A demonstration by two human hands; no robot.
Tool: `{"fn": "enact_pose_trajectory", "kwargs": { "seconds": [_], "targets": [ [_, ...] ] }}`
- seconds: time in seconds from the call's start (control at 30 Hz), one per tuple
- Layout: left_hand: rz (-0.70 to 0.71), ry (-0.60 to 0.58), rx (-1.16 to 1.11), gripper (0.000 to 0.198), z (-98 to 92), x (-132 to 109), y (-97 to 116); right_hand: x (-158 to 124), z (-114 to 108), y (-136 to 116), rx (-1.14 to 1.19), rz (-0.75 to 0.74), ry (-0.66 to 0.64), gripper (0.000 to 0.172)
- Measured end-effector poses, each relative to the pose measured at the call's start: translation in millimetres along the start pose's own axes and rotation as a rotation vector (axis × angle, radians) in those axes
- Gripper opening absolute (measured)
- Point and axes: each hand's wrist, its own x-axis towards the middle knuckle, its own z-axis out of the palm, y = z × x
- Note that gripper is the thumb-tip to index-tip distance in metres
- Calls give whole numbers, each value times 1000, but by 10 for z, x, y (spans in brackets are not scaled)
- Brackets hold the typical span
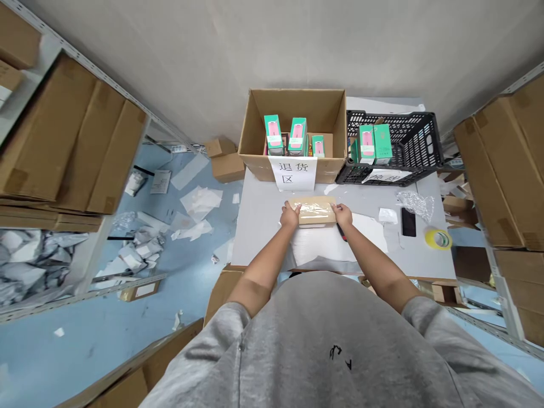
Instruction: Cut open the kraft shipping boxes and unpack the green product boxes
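A small cardboard box (315, 210) with shiny tape across its top is held level between my two hands over the table. My left hand (290, 215) grips its left end, thumb on top. At the opposite end, my right hand (342, 215) is closed on the box in the same way. A black and red tool (341, 232), partly hidden by my right hand and forearm, lies just below that hand; its kind cannot be made out. White paper or wrapping (314, 247) is spread on the table beneath the box.
Behind stand a large open carton (293, 97) with green and pink boxes and a black plastic crate (419, 141) with similar ones. On the table's right are a black phone (408, 222), bubble wrap (416, 203) and yellow tape (438, 239). Shelves with cartons (72, 136) flank both sides.
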Motion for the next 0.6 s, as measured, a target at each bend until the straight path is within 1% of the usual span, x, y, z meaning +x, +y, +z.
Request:
{"fn": "enact_pose_trajectory", "kwargs": {
  "seconds": [0.07, 0.1, 0.13, 0.2, 0.23, 0.27, 0.3, 0.37, 0.43, 0.47, 0.53, 0.6],
  "targets": [
    [121, 97, 43, 79, 1, -20, -14, 15, -19, 111, 81, -29, -18, 65],
    [192, 133, 68, 82, 12, -56, -39, -4, -38, 204, 104, -27, -28, 68],
    [249, 149, 90, 87, 31, -103, -69, -37, -59, 315, 81, -14, -23, 67],
    [286, 142, 118, 99, 89, -209, -129, -129, -86, 546, -100, 32, -23, 51],
    [269, 133, 123, 106, 125, -260, -152, -179, -85, 647, -205, 53, -32, 45],
    [236, 130, 124, 112, 162, -306, -167, -224, -70, 726, -304, 64, -51, 43],
    [195, 130, 123, 116, 198, -343, -174, -260, -43, 779, -391, 66, -71, 46],
    [115, 130, 124, 116, 256, -386, -173, -294, 40, 815, -522, 42, -109, 53],
    [64, 103, 111, 114, 279, -376, -165, -278, 127, 791, -595, 5, -130, 50],
    [52, 73, 89, 115, 276, -350, -164, -257, 158, 776, -603, -14, -133, 47],
    [30, -12, 17, 119, 246, -266, -175, -206, 173, 765, -541, -53, -113, 41],
    [10, -98, -71, 126, 203, -163, -206, -161, 106, 784, -438, -103, -72, 42]
  ]
}}
